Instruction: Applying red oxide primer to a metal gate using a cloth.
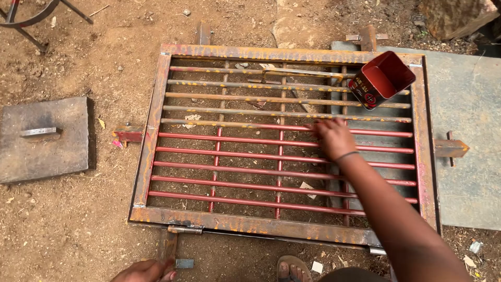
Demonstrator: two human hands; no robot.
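The metal grille (282, 141) lies flat on the dirt ground (68, 224), its rusty rectangular frame enclosing horizontal bars. The lower bars are coated red; the upper bars remain bare and rust-speckled. The right hand (334, 137) rests on the bars at the boundary between the coated and bare zones, fingers pointing left and pressed to a bar; whether it grips anything there cannot be determined. The left hand (145, 271) sits at the bottom edge of the view, touching a short metal lug (168, 245) that projects from the lower frame; its grasp is not discernible. A red rectangular tin (381, 78), open at the top, stands tilted on the upper-right bars. A flat metal plate (44, 138) lies well apart, to the left.
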